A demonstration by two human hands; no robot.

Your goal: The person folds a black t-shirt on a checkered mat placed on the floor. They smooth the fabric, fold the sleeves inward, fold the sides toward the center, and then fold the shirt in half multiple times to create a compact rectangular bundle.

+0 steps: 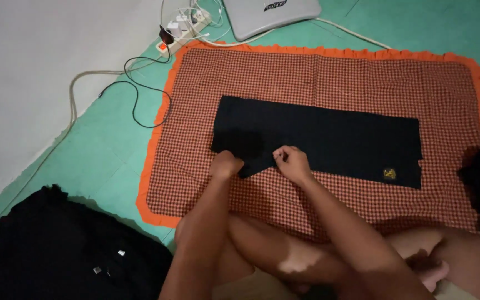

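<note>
The green floor (106,161) fills most of the view, with a pale wall running along its left edge. On the floor lies a red-and-white checked mat (329,78) with an orange ruffled border, and everything else is placed here relative to that mat. A dark folded garment (334,139) lies flat across the middle of the mat as a long rectangle, with a small yellow emblem (389,174) near its lower right corner. Off the mat's lower left corner, on the floor, sits a heap of black clothing (68,250). Beyond the mat's far edge rests a grey closed laptop (270,14), and just off the mat's far left corner a white power strip (181,28) carries plugs, with black and white cables (134,94) trailing over the floor beside the mat's left edge. The person's bare legs are crossed at the mat's near edge. The left hand (224,165) is closed, pinching the garment's near edge towards its left end. The right hand (293,163) is also closed, its fingers gripping the same edge just beside the left hand.
</note>
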